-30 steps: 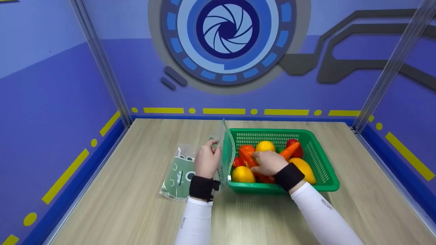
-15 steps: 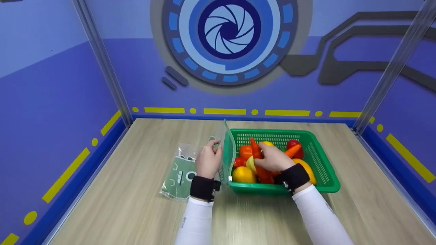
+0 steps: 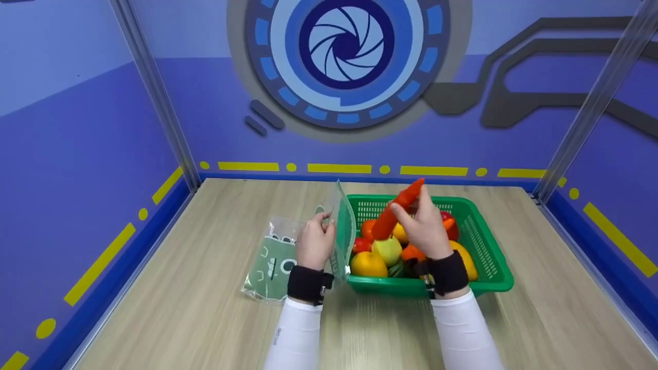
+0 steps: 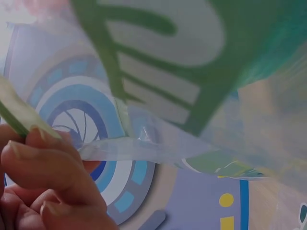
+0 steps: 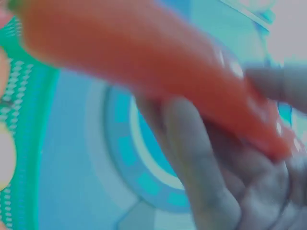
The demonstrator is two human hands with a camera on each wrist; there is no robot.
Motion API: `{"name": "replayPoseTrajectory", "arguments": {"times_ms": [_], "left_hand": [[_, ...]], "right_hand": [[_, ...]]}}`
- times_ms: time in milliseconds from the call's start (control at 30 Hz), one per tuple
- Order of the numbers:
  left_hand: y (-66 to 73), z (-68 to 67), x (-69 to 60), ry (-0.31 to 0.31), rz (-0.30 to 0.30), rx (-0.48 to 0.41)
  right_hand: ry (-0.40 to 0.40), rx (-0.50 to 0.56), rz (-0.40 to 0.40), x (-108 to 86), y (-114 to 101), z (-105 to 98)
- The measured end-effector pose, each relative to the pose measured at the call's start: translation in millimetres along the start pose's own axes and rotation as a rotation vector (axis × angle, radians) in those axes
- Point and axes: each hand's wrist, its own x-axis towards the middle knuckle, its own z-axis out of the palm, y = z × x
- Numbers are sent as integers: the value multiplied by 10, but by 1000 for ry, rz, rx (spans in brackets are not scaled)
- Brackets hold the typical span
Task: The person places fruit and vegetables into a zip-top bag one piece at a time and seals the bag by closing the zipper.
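A clear bag with green print (image 3: 343,231) stands upright at the basket's left side; my left hand (image 3: 314,240) pinches its edge. In the left wrist view the left fingers (image 4: 53,177) curl at the bag's edge, with the printed plastic (image 4: 192,72) across the view. Above the basket, my right hand (image 3: 425,226) grips an orange-red carrot (image 3: 393,213), tilted with its narrow end up and to the right. The right wrist view has the carrot (image 5: 134,52) blurred across the fingers of the right hand (image 5: 211,158).
The green basket (image 3: 501,285) holds several fruits and vegetables, among them a yellow-orange fruit (image 3: 368,264), a pale yellow-green one (image 3: 387,251) and a red one (image 3: 362,245). A second green-printed bag (image 3: 267,272) lies flat on the wooden table (image 3: 195,288), left of my left hand.
My right hand has taken hold of the carrot from among the basket's contents and raised it, turning it to slant right. My left hand has stayed on the bag's edge.
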Motion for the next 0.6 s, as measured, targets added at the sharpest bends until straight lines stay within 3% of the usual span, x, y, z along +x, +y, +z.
{"name": "replayPoseTrajectory", "arguments": {"times_ms": [100,200,333,600], "left_hand": [[1,-3,-4,14,9,5],[5,2,-2,22,16,7],[4,-2,-11,19,15,4],[55,-39,-14,38,13,-11]], "right_hand": [[159,198,-48,-72,-126,125],[224,352,-87,-146,-218,291],[191,405,-86,-222,-218,527],[45,347,23,-281,-107,858]]}}
